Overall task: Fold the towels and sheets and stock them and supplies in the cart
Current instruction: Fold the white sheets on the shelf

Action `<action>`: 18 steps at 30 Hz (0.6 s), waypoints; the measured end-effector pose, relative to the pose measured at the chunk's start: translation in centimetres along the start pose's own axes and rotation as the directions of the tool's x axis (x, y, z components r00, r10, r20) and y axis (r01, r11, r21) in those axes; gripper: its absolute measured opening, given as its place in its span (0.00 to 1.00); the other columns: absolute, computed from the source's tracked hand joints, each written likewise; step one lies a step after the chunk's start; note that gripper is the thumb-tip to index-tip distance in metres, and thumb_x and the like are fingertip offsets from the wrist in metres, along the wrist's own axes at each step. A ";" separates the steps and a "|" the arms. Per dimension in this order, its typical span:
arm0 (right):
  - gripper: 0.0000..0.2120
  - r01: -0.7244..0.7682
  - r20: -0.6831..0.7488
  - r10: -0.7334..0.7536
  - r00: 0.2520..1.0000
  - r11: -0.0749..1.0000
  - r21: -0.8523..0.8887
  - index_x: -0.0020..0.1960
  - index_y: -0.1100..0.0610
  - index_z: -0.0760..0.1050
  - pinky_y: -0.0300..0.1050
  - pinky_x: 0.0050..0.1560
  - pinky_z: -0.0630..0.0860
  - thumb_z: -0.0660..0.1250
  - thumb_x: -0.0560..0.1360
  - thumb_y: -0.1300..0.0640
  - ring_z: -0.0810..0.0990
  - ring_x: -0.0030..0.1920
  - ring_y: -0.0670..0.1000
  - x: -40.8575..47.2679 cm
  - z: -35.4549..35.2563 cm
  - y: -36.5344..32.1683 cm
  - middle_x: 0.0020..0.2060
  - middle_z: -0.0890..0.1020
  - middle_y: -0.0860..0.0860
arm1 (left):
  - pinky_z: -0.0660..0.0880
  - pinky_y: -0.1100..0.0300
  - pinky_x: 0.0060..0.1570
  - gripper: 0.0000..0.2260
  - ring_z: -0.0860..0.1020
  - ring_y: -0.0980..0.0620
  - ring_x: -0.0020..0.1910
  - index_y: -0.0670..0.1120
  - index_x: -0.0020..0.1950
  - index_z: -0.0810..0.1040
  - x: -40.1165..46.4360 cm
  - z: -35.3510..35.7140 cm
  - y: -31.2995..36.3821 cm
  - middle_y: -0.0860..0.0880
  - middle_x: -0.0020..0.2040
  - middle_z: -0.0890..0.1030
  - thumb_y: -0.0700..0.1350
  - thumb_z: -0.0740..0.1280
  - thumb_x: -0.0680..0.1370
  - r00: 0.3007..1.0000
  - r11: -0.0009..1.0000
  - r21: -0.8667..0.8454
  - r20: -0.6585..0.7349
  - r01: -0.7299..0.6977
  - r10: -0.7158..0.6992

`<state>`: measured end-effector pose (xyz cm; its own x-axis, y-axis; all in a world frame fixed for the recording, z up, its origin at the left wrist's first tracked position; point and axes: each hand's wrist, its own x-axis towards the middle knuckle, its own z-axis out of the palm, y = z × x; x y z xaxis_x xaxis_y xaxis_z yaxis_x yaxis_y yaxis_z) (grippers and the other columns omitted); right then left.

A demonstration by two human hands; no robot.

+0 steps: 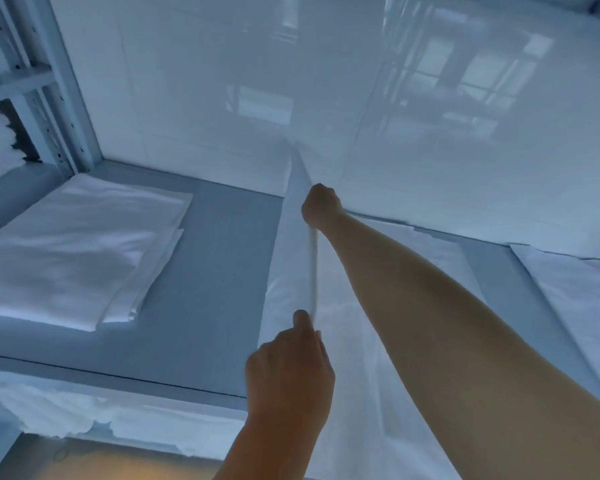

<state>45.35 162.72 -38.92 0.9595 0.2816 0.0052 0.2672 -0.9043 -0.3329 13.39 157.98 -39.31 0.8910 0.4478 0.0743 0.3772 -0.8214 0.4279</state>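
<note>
Two bare forearms, no sleeves in sight, left hand (290, 370) and right hand (321, 206) without gloves, no rings or watch visible

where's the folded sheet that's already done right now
In the head view the folded sheet lies flat on the left side of the grey table, beside the shelf frame and left of the sheet being folded.

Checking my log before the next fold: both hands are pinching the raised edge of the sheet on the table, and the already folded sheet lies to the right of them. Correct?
Not quite. The head view shows the folded sheet to the left of the hands, not the right. The rest holds: the left hand and right hand both pinch the raised edge of the sheet on the table.
</note>
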 end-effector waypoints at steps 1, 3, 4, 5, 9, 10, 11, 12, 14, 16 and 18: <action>0.06 -0.003 -0.002 0.003 1.000 1.000 0.013 0.48 0.59 0.70 0.46 0.45 0.73 0.62 0.76 0.69 0.82 0.55 0.61 0.2 -1.5 2.1 0.54 0.80 0.59 | 0.62 0.59 0.32 0.07 0.69 0.52 0.30 0.54 0.51 0.60 -0.3 0.4 2.5 0.56 0.31 0.65 0.53 0.55 0.85 1.000 1.000 -0.005 0.005 -0.023 0.024; 0.06 0.000 -0.009 0.000 1.000 1.000 0.022 0.48 0.59 0.70 0.45 0.44 0.72 0.61 0.75 0.68 0.82 0.54 0.62 0.4 -4.7 6.9 0.55 0.80 0.61 | 0.62 0.60 0.31 0.05 0.72 0.52 0.31 0.54 0.52 0.62 -0.8 1.4 7.7 0.55 0.33 0.70 0.51 0.57 0.84 0.997 0.997 -0.042 0.029 -0.068 0.069; 0.06 -0.003 -0.012 0.004 1.000 1.000 0.028 0.48 0.60 0.70 0.45 0.43 0.73 0.61 0.75 0.68 0.82 0.52 0.61 0.5 -6.3 9.4 0.55 0.80 0.61 | 0.64 0.61 0.32 0.04 0.76 0.52 0.33 0.54 0.54 0.64 -1.1 2.1 10.2 0.55 0.35 0.74 0.50 0.59 0.84 0.995 0.994 -0.067 0.044 -0.087 0.090; 0.06 -0.011 -0.013 0.012 1.000 0.999 0.033 0.49 0.60 0.71 0.45 0.41 0.73 0.61 0.74 0.69 0.82 0.48 0.60 0.5 -7.8 12.0 0.53 0.81 0.61 | 0.66 0.60 0.34 0.04 0.80 0.51 0.36 0.54 0.56 0.66 -1.5 2.8 12.8 0.55 0.38 0.78 0.48 0.60 0.83 0.993 0.991 -0.090 0.059 -0.101 0.106; 0.12 -0.070 -0.008 0.071 0.997 0.997 0.044 0.54 0.63 0.76 0.42 0.35 0.71 0.61 0.72 0.69 0.79 0.42 0.59 0.2 -13.4 23.3 0.46 0.80 0.59 | 0.67 0.58 0.36 0.06 0.84 0.47 0.41 0.53 0.54 0.65 -3.3 6.9 22.9 0.51 0.41 0.81 0.44 0.61 0.81 0.974 0.971 -0.167 0.118 -0.172 0.193; 0.13 -0.090 -0.009 0.091 0.996 0.994 0.062 0.54 0.63 0.77 0.43 0.39 0.72 0.61 0.72 0.69 0.80 0.44 0.59 -0.1 -14.3 26.3 0.47 0.80 0.60 | 0.66 0.57 0.36 0.08 0.84 0.46 0.42 0.53 0.52 0.63 -3.8 8.2 25.1 0.51 0.41 0.81 0.42 0.61 0.80 0.967 0.964 -0.194 0.145 -0.181 0.210; 0.13 -0.111 -0.006 0.112 0.994 0.990 0.085 0.55 0.63 0.77 0.43 0.41 0.72 0.60 0.73 0.69 0.80 0.46 0.59 -0.6 -14.8 29.4 0.48 0.81 0.60 | 0.66 0.56 0.37 0.10 0.84 0.45 0.43 0.53 0.51 0.62 -4.4 9.7 27.2 0.50 0.42 0.81 0.41 0.61 0.79 0.959 0.960 -0.210 0.175 -0.186 0.224; 0.13 -0.133 0.000 0.134 0.991 0.986 0.102 0.55 0.63 0.77 0.44 0.43 0.71 0.60 0.74 0.68 0.81 0.49 0.60 -1.1 -15.0 32.5 0.51 0.82 0.62 | 0.67 0.56 0.38 0.11 0.84 0.44 0.45 0.52 0.51 0.61 -5.0 11.2 29.0 0.50 0.43 0.81 0.40 0.62 0.78 0.949 0.957 -0.222 0.209 -0.187 0.234; 0.14 -0.189 0.012 0.189 0.982 0.977 0.100 0.59 0.65 0.77 0.45 0.47 0.73 0.59 0.76 0.68 0.81 0.56 0.62 -2.4 -14.4 38.6 0.57 0.81 0.64 | 0.71 0.53 0.43 0.08 0.83 0.43 0.50 0.52 0.52 0.63 -6.7 14.5 31.8 0.48 0.49 0.81 0.43 0.61 0.81 0.921 0.945 -0.268 0.285 -0.188 0.265; 0.18 -0.261 0.029 0.259 0.965 0.962 0.084 0.68 0.64 0.72 0.48 0.56 0.76 0.59 0.79 0.66 0.77 0.64 0.64 -3.8 -12.8 44.1 0.65 0.78 0.64 | 0.74 0.51 0.50 0.04 0.81 0.43 0.54 0.51 0.55 0.66 -8.5 17.6 33.2 0.47 0.53 0.80 0.49 0.60 0.83 0.866 0.927 -0.310 0.381 -0.209 0.323; 0.21 -0.316 0.085 0.313 0.946 0.949 0.023 0.73 0.64 0.67 0.52 0.64 0.75 0.58 0.81 0.64 0.75 0.67 0.64 -5.2 -10.6 48.1 0.69 0.74 0.64 | 0.74 0.52 0.53 0.09 0.80 0.44 0.55 0.51 0.59 0.69 -9.7 20.1 33.0 0.48 0.55 0.78 0.55 0.58 0.84 0.823 0.921 -0.279 0.430 -0.270 0.372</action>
<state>54.13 114.32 -44.97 0.9838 0.0109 -0.1789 -0.0514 -0.9393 -0.3393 22.28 119.41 -44.02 0.9819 -0.0889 -0.1672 0.0360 -0.7793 0.6256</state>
